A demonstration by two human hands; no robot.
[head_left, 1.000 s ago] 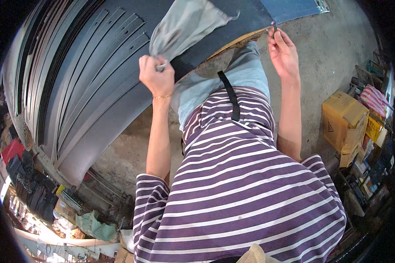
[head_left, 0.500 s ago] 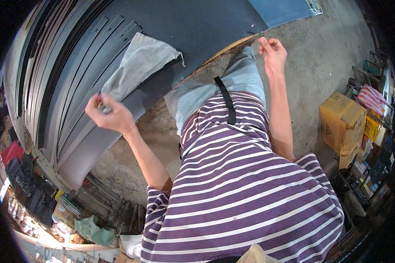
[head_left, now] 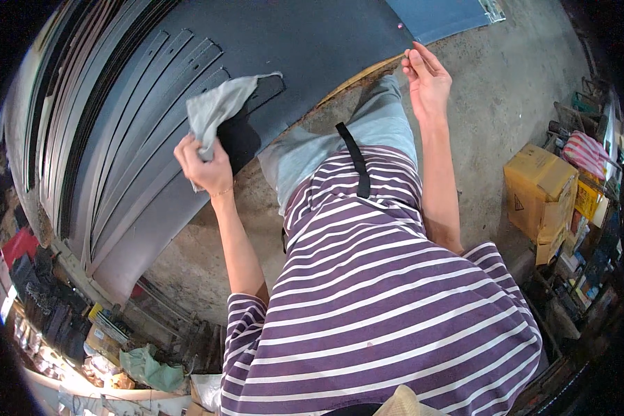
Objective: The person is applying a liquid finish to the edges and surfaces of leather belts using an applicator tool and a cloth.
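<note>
A light grey cloth (head_left: 220, 104) is gripped in my left hand (head_left: 204, 164), its fingers closed round the gathered end. The rest of it hangs up and to the right over a large dark sheet (head_left: 312, 48). My right hand (head_left: 430, 90) is raised beside the sheet's right end. Its thumb and forefinger come together in a pinch while other fingers reach out; whatever is between them, if anything, is too small to make out. Close to its fingertips a tiny pink spot (head_left: 399, 26) shows on the dark surface.
Long dark strips (head_left: 111, 132) lie side by side at the left. A blue panel (head_left: 440, 17) sits at the far right of the sheet. On the concrete floor (head_left: 489, 104) stands a cardboard box (head_left: 539, 177), with a pink striped bundle (head_left: 586, 152) behind it.
My left hand has moved right, and the cloth in it is now bunched and shorter. The fingers of my right hand have straightened upward a little.
</note>
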